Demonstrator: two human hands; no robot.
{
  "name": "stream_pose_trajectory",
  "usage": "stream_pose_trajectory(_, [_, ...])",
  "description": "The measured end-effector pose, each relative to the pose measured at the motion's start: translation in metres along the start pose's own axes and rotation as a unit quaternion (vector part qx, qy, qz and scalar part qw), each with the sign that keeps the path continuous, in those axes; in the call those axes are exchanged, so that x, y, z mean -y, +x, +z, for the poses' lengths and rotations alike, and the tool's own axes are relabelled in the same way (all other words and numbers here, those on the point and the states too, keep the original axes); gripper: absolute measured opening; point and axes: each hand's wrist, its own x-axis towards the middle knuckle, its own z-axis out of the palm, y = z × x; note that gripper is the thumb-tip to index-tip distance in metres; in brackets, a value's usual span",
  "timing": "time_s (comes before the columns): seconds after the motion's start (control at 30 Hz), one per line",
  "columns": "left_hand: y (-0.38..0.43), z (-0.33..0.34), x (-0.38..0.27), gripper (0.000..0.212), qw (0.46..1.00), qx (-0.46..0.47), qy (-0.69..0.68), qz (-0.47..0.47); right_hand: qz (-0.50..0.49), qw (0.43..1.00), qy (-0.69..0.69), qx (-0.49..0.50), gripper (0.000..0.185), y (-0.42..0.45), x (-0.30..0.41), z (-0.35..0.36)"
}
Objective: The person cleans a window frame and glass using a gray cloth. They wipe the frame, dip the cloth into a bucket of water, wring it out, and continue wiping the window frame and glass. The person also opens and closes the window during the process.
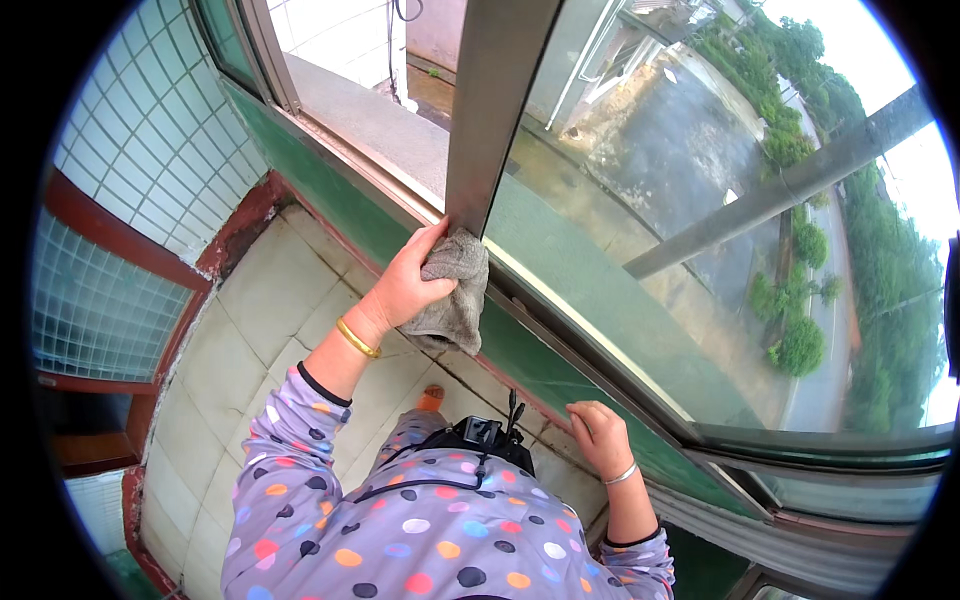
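My left hand (412, 281) grips a grey cloth (459, 289) and presses it against the lower end of the metal upright of a sliding window sash (491, 112), just above the track. The cloth's lower part hangs down over the green sill wall. Lower right, my right hand (600, 439) holds nothing that shows; its fingers are loosely curled beside the green wall, under the window frame. A gold-coloured bangle is on the left wrist, a silver-coloured one on the right.
The window glass (637, 225) fills the right side, with a road and trees outside. An open window gap (367, 97) lies at upper left. Below are a tiled floor (277, 300), a tiled wall (161, 127) and a red-framed door or window (112, 285).
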Motion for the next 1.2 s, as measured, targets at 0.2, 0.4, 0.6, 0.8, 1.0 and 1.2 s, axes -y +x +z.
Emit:
stream_pose_trajectory(0.2, [-0.003, 0.017, -0.022, 0.075, 0.996, 0.013, 0.089, 0.004, 0.091, 0.996, 0.014, -0.009, 0.009, -0.040, -0.016, 0.004])
stream_pose_trajectory(0.4, [-0.013, 0.042, -0.028, 0.077, 0.992, -0.020, 0.124, 0.007, 0.134, 0.990, 0.042, -0.009, 0.011, -0.070, -0.032, 0.006])
stream_pose_trajectory(0.6, [-0.017, 0.052, -0.021, 0.076, 0.992, -0.060, 0.112, 0.020, 0.119, 0.992, 0.042, 0.009, 0.011, -0.070, -0.036, 0.005])
stream_pose_trajectory(0.8, [-0.013, 0.054, -0.019, 0.072, 0.992, -0.087, 0.090, 0.012, 0.048, 0.998, 0.042, -0.014, 0.012, -0.026, -0.019, 0.000])
stream_pose_trajectory(1.0, [-0.005, 0.043, -0.012, 0.062, 0.994, -0.071, 0.076, 0.018, -0.027, 0.998, 0.047, -0.014, 0.016, 0.024, 0.006, 0.020])
stream_pose_trajectory(1.2, [-0.004, 0.034, -0.012, 0.059, 0.996, -0.051, 0.066, 0.028, -0.026, 0.998, 0.048, 0.005, 0.018, 0.050, 0.025, 0.040])
